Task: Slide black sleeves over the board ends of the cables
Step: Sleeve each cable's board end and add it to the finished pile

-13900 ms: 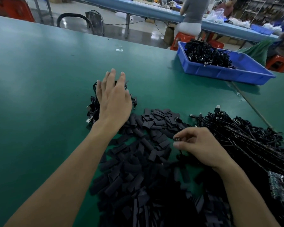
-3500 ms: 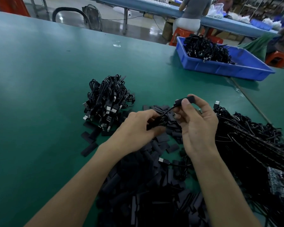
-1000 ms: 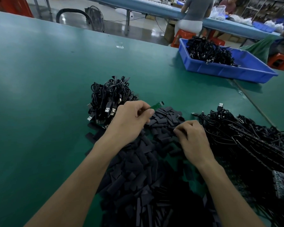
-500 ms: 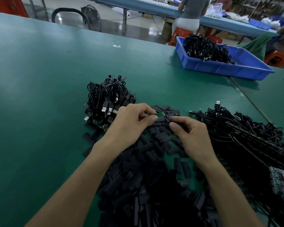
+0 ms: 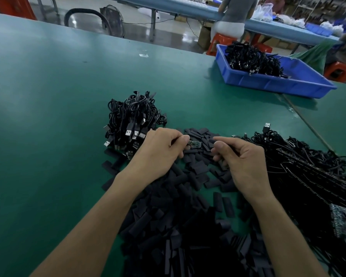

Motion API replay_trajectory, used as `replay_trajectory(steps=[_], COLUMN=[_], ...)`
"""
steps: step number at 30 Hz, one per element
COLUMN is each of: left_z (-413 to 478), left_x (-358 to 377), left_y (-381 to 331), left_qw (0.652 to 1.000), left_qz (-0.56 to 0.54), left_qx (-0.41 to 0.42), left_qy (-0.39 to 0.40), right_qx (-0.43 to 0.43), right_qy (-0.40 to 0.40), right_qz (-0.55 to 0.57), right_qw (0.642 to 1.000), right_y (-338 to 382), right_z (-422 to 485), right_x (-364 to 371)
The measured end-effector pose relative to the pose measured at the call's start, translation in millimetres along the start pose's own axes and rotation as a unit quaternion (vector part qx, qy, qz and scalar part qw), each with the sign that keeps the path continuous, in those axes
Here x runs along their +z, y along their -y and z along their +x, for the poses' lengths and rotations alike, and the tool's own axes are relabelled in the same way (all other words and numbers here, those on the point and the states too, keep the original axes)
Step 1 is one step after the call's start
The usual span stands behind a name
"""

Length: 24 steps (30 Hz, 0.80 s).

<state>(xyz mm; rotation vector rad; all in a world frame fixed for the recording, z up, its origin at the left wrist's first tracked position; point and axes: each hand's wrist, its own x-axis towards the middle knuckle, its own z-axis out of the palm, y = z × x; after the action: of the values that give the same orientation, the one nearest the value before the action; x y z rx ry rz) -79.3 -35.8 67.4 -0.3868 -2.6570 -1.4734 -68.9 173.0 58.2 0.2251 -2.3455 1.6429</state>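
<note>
The left hand [image 5: 160, 151] pinches the green board end [image 5: 194, 144] of a cable, above the sleeve pile [image 5: 178, 216] toward the table's [image 5: 48, 116] near edge. The right hand [image 5: 243, 159], just beside the board's free tip, is curled thumb to forefinger. Whether it holds a sleeve cannot be determined.

Hands: two, the left hand [image 5: 158, 154] and the right hand [image 5: 242, 162].
Quantity one: circuit board [image 5: 194, 144], pinched at the left fingertips.
Quantity one: sleeve [image 5: 211, 141], at the right fingertips.
Quantity one: sleeve heap [image 5: 178, 226], beneath and behind the fingers; pieces too many to count.
Quantity one: cable bundle [image 5: 132, 118], left of the fingers.
Quantity one: cable heap [image 5: 308, 172], right of the fingers.
Quantity one: blue bin [image 5: 278, 84], far beyond the right fingers.
</note>
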Motion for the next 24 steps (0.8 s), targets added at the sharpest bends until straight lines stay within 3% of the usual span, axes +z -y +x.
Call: replay_trajectory(steps=[15, 24], left_z=[5, 3], left_x=[4, -4], left_y=[5, 3], left_qw=[0.981, 0.983], left_qz=[-0.173, -0.155], left_qx=[-0.088, -0.084], left_qy=[0.023, 0.049], right_qx=[-0.060, -0.110], right_qy=[0.006, 0.006], right_qz=[-0.043, -0.108], right_qw=[0.997, 0.988], right_y=[9, 9], right_z=[-6, -4], right_x=[9, 10])
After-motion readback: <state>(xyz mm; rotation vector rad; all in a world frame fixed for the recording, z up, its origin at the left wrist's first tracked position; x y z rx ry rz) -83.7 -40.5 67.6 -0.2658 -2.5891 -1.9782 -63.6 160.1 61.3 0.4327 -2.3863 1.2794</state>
